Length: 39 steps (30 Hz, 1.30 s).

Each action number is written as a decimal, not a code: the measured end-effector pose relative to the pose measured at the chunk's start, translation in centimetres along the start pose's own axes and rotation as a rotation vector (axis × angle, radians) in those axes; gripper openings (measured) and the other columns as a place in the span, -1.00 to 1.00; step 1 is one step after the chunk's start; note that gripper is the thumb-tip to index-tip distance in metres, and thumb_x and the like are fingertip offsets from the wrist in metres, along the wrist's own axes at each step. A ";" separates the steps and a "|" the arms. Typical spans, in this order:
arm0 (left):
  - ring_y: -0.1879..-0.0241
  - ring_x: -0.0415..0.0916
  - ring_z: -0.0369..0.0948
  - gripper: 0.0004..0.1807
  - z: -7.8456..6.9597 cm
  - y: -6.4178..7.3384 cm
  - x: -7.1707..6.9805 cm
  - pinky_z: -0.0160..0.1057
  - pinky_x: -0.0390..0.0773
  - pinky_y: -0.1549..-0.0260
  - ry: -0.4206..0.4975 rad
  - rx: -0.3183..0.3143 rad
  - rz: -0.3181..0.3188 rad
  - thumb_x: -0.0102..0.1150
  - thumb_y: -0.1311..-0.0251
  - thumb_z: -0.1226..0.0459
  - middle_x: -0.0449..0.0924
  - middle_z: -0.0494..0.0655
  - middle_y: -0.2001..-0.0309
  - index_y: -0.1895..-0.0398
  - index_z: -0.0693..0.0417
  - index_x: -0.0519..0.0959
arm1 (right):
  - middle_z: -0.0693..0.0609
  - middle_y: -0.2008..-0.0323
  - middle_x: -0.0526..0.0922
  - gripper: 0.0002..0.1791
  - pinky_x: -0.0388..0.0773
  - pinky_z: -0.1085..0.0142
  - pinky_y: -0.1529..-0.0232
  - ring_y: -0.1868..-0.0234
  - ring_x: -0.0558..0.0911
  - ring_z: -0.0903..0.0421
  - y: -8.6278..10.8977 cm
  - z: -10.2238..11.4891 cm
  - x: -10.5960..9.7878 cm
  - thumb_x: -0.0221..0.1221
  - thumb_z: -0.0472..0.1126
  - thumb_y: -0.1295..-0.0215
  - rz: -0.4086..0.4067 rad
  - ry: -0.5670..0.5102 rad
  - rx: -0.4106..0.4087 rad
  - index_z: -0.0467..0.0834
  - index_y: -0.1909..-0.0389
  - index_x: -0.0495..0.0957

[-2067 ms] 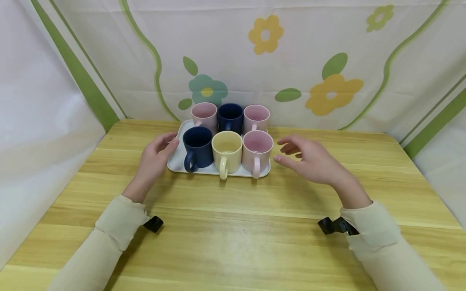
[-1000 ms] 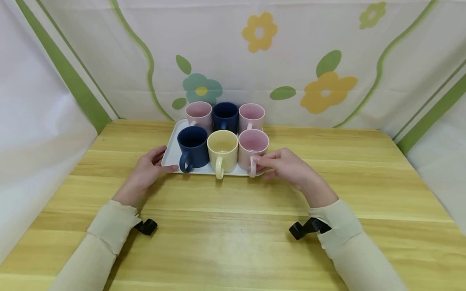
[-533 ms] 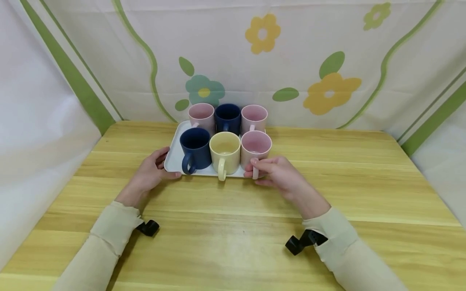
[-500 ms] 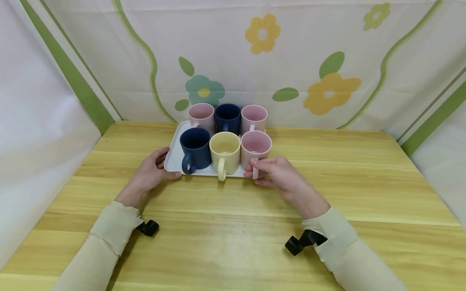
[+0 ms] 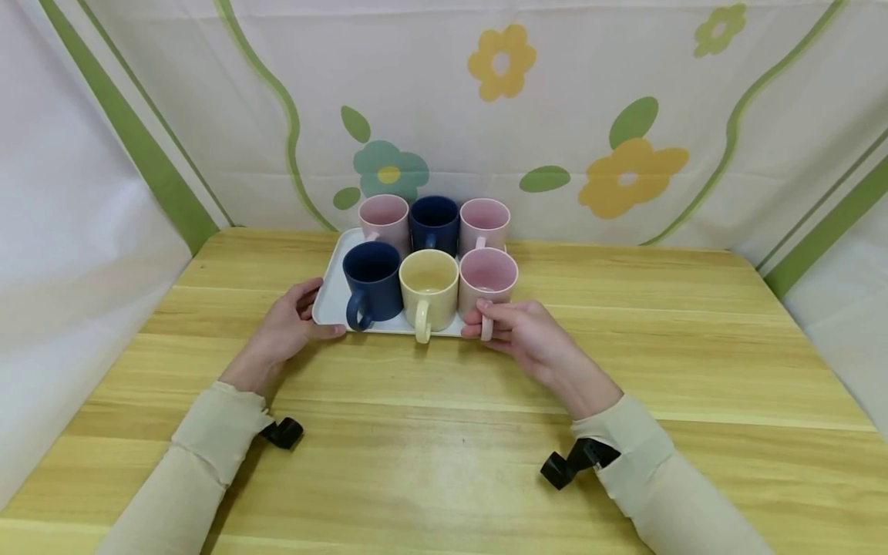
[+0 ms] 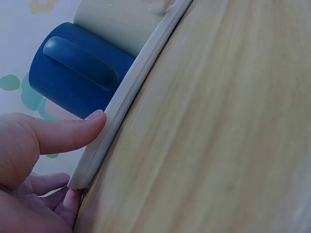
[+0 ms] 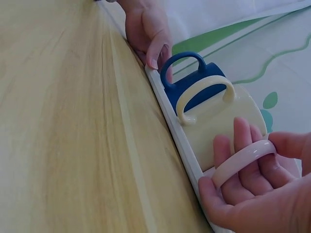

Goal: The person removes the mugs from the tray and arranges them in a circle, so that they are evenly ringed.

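Right grip (image 5: 530, 333) holds front pink mug (image 5: 489, 271); left grip (image 5: 282, 331) pinches tray (image 5: 333, 299)

Mugs (image 5: 435, 270) are pink and navy (one yellow).

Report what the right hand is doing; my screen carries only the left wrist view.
Observer: The right hand has fingers through the handle of a pink, cylindrical, ceramic-looking front mug.

Operator: Now list the back row on that white, rounded rectangular tray.

Observer: From the person's left, it holds a pink cylindrical rear-left mug, a dark blue cylindrical rear-middle mug and a pink cylindrical rear-right mug.
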<state>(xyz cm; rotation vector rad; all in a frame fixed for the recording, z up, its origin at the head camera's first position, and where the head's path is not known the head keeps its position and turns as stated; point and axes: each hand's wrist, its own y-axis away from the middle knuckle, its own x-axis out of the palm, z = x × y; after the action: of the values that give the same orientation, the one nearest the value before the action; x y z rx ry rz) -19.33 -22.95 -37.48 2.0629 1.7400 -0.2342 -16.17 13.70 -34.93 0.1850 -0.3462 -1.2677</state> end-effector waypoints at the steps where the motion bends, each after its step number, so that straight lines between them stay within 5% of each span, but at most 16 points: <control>1: -0.61 0.13 0.22 0.18 0.0 0.0 0.0 0.19 0.18 -0.61 -0.003 0.000 0.000 0.48 -0.22 0.42 0.02 0.29 -0.69 -0.75 0.20 -0.13 | 0.10 0.37 0.83 -0.69 0.60 0.20 -0.24 0.17 0.81 0.20 0.0 0.0 0.0 0.11 -0.13 -0.63 -0.003 -0.005 -0.001 -0.08 0.27 0.78; 8: -0.61 0.12 0.22 0.17 -0.1 0.1 0.0 0.19 0.18 -0.62 0.001 -0.005 -0.004 0.47 -0.23 0.41 0.03 0.28 -0.69 -0.75 0.19 -0.12 | 0.09 0.44 0.78 -0.68 0.67 0.32 -0.04 0.28 0.80 0.18 0.4 0.3 0.1 0.11 -0.18 -0.60 -0.060 -0.008 -0.005 -0.14 0.36 0.74; 17: -0.61 0.14 0.20 0.16 0.0 0.0 0.1 0.17 0.19 -0.62 -0.007 -0.007 -0.014 0.48 -0.23 0.40 0.05 0.26 -0.68 -0.75 0.17 -0.10 | 0.11 0.50 0.73 -0.60 0.62 0.30 -0.07 0.33 0.76 0.20 0.4 0.4 0.1 0.11 -0.15 -0.62 -0.061 -0.001 0.007 -0.08 0.49 0.70; 29: -0.60 0.14 0.22 0.18 -0.1 -0.2 -0.1 0.18 0.20 -0.61 -0.023 -0.011 -0.014 0.49 -0.22 0.40 0.03 0.30 -0.68 -0.75 0.18 -0.11 | 0.09 0.37 0.77 -0.77 0.64 0.30 -0.08 0.26 0.76 0.19 1.0 0.9 0.4 0.13 -0.22 -0.59 -0.100 -0.038 -0.020 -0.25 0.16 0.70; 39: -0.57 0.16 0.23 0.17 -0.1 0.1 0.1 0.21 0.20 -0.60 -0.051 -0.005 -0.009 0.51 -0.22 0.37 0.06 0.31 -0.67 -0.74 0.19 -0.09 | 0.10 0.37 0.75 -0.82 0.64 0.33 0.02 0.24 0.75 0.17 2.0 2.3 -0.1 0.16 -0.27 -0.57 -0.142 -0.065 -0.050 -0.20 0.18 0.72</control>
<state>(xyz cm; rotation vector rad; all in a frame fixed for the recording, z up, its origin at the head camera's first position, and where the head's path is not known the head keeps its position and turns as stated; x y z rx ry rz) -19.24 -22.83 -37.37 2.0282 1.7184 -0.2817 -15.18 14.50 -32.12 0.1276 -0.3624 -1.4233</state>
